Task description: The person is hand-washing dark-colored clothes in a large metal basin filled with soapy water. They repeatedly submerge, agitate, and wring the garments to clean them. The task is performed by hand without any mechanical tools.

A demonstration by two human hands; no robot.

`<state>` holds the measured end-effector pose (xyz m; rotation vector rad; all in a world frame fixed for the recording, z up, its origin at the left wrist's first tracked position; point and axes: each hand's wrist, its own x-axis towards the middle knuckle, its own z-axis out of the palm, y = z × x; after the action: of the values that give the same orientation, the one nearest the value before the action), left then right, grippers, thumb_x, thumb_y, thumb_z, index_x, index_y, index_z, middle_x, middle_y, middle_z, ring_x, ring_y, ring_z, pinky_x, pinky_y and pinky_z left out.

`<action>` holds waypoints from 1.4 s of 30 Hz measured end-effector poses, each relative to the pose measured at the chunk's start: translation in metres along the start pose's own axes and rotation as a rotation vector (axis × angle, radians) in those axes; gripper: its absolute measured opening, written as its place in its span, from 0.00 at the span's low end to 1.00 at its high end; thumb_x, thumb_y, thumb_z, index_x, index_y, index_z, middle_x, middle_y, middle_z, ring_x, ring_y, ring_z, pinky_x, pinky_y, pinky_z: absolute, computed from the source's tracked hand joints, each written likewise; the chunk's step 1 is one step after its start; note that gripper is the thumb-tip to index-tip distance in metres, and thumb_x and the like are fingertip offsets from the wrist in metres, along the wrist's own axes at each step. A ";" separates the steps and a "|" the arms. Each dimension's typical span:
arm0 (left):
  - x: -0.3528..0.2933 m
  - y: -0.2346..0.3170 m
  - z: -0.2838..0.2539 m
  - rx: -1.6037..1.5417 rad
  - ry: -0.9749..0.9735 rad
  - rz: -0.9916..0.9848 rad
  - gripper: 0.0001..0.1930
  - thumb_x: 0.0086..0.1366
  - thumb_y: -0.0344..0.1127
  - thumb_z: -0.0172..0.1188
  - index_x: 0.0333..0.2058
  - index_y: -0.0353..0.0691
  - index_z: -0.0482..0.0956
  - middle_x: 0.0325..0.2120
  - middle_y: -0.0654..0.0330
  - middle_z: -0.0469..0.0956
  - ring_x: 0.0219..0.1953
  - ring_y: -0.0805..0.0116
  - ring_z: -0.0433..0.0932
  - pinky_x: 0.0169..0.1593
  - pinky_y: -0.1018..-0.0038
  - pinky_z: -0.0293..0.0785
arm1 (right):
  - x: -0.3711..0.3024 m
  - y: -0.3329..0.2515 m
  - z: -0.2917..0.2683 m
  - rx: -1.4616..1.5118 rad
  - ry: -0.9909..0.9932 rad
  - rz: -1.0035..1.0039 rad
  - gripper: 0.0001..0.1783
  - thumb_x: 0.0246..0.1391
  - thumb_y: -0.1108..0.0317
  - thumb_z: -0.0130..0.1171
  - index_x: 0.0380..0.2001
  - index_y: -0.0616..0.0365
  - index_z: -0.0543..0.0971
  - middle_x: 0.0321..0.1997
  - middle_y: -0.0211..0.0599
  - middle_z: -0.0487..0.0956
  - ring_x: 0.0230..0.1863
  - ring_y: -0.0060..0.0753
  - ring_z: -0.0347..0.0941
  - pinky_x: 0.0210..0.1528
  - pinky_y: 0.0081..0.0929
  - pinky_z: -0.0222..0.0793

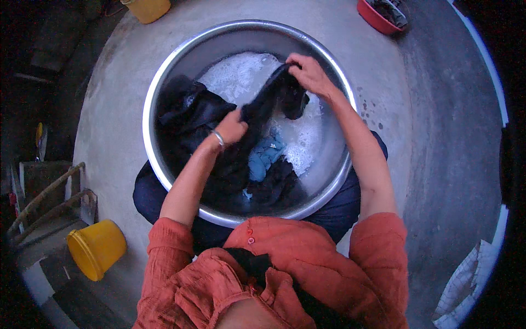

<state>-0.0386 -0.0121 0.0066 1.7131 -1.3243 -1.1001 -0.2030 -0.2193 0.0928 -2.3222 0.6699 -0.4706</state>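
Note:
A wide metal basin (344,88) stands between my legs, holding soapy water (239,74) and wet clothes. Across it stretches a black garment (262,108), gripped at two places. My left hand (233,128), with a silver bangle at the wrist, is closed on it near the basin's middle. Toward the far right rim, my right hand (310,74) pinches another part of the same cloth, which droops below the fingers. A blue cloth (267,156) lies crumpled in the water to the right of the left hand. More dark fabric fills the left and near side; where one piece ends cannot be made out.
On the concrete floor (438,181), a yellow bucket (98,249) lies tipped at the lower left. Another yellow bucket (147,10) stands at the far left. A red tub (378,19) with dark cloth sits at the far right. A whitish sack (466,285) lies lower right.

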 end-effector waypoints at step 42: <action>0.015 -0.017 -0.013 -1.123 0.082 -0.386 0.30 0.56 0.64 0.47 0.38 0.39 0.73 0.32 0.59 0.75 0.35 0.66 0.74 0.41 0.71 0.71 | -0.053 -0.067 0.146 0.251 0.122 0.008 0.13 0.28 0.67 0.58 0.23 0.60 0.76 0.45 0.48 0.66 0.46 0.50 0.64 0.50 0.35 0.61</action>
<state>-0.0182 -0.0226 -0.0067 1.1029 -0.1526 -1.5413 -0.1508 -0.0723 0.0265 -2.0669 0.6379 -0.6586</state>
